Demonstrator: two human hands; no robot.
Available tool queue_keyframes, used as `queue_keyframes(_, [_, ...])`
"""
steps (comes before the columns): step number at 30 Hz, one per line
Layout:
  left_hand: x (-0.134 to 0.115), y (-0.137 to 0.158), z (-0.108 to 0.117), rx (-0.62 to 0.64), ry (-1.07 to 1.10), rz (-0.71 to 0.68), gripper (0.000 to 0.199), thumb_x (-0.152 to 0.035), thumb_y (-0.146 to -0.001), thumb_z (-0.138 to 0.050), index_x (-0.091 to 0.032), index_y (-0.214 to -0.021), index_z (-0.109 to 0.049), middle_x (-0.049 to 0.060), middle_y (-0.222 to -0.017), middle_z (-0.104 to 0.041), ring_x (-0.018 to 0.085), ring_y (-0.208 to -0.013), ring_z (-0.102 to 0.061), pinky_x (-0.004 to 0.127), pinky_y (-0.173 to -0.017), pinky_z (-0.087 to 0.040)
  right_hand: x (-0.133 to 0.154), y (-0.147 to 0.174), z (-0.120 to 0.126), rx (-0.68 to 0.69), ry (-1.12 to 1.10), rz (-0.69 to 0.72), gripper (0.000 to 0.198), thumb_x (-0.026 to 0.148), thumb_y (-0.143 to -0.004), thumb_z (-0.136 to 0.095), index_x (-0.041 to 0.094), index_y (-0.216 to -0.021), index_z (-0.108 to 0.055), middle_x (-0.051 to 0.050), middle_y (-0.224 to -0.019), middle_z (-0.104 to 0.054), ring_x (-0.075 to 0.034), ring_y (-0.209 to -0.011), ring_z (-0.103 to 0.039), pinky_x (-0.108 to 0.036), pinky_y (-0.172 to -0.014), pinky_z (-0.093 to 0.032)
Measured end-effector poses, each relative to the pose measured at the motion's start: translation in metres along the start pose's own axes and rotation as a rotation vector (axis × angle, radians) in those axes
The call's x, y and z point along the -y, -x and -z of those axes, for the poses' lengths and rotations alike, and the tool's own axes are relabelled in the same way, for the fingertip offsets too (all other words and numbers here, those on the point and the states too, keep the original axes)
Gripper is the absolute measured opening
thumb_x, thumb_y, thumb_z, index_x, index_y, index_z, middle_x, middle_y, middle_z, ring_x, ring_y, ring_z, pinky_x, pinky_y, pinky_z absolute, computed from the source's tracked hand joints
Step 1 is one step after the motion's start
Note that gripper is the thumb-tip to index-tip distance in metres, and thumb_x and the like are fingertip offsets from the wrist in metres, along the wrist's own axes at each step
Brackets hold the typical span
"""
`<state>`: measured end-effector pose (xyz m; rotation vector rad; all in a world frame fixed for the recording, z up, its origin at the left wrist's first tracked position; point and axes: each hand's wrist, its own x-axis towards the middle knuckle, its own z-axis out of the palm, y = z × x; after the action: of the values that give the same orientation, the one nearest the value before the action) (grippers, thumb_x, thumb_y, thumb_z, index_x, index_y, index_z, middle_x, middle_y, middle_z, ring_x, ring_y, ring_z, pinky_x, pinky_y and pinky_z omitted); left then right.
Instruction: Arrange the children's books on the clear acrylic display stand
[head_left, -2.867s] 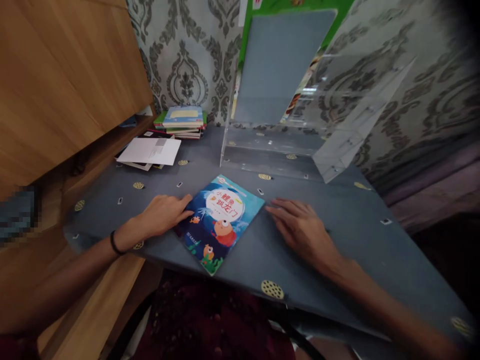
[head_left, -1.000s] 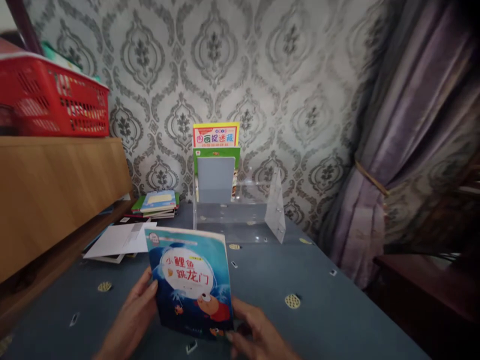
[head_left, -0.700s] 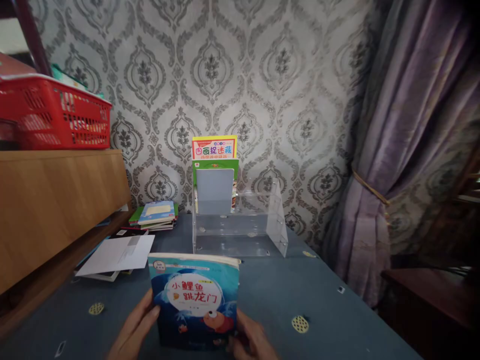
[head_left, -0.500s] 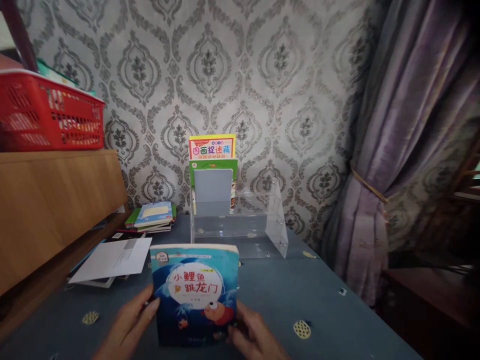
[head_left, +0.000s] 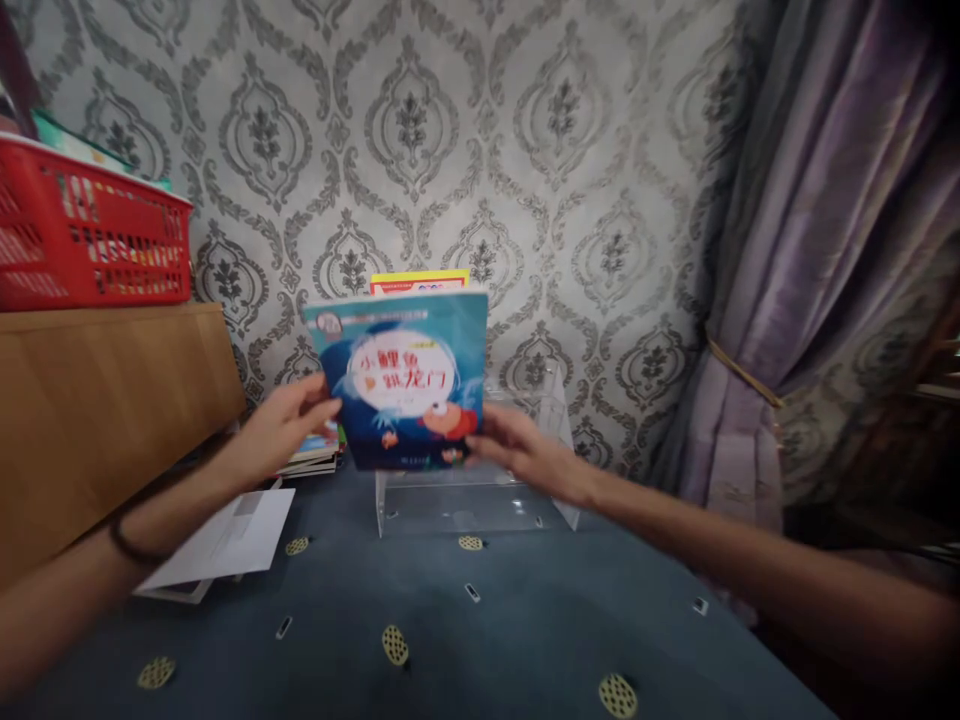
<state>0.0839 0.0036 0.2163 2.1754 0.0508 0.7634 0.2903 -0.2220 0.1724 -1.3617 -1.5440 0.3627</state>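
A blue picture book (head_left: 405, 390) with a cartoon fish on its cover is held up in front of me, slightly tilted. My left hand (head_left: 296, 415) pinches its left edge, and my right hand (head_left: 517, 440) grips the lower right edge. Behind the book stands a clear acrylic book rack (head_left: 559, 430), mostly covered by it. Above the held book shows the top of a yellow-edged book (head_left: 420, 280) that sits in the rack. The other books in the rack are hidden.
To the left, a stack of books (head_left: 319, 460) and a white sheet-like item (head_left: 232, 535) lie on the dark blue patterned tablecloth (head_left: 450, 650). A red basket (head_left: 97, 230) rests on a wooden cabinet (head_left: 112, 400). A purple curtain (head_left: 787, 270) hangs at the right.
Both hands have lifted the blue picture book up and forward from near the table's front to before the rack, where it now covers the books there. The view has shifted slightly.
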Motion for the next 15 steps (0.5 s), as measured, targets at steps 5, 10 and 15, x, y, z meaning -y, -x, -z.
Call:
queue_keyframes(5, [-0.005, -0.072, 0.01, -0.081, -0.06, -0.148, 0.024, -0.039, -0.078, -0.064, -0.016, -0.081, -0.055, 0.001, -0.08, -0.057, 0.019, -0.076, -0.062, 0.041, -0.077, -0.059, -0.003, -0.055, 0.054, -0.15, 0.02, 0.007, 0.028, 0.024, -0.087, -0.062, 0.019, -0.114, -0.06, -0.006, -0.108, -0.073, -0.02, -0.091, -0.073, -0.038, -0.083, -0.063])
queue_keyframes(10, [0.019, -0.101, -0.003, -0.141, -0.093, -0.152, 0.018, -0.032, -0.08, -0.062, -0.018, -0.075, -0.051, -0.002, -0.071, -0.055, 0.017, -0.07, -0.064, 0.037, -0.075, -0.06, -0.028, -0.073, 0.067, -0.182, -0.016, 0.0, 0.028, 0.02, -0.084, -0.062, 0.019, -0.112, -0.061, -0.005, -0.108, -0.074, -0.02, -0.088, -0.075, -0.038, -0.082, -0.064])
queue_keyframes(15, [0.039, -0.107, -0.014, -0.149, -0.069, -0.151, 0.016, -0.032, -0.079, -0.06, -0.018, -0.076, -0.054, -0.002, -0.073, -0.055, 0.017, -0.069, -0.063, 0.035, -0.07, -0.06, -0.055, -0.075, 0.068, -0.18, -0.048, -0.029, 0.03, 0.02, -0.083, -0.064, 0.021, -0.112, -0.062, -0.005, -0.11, -0.074, -0.022, -0.091, -0.074, -0.043, -0.086, -0.063])
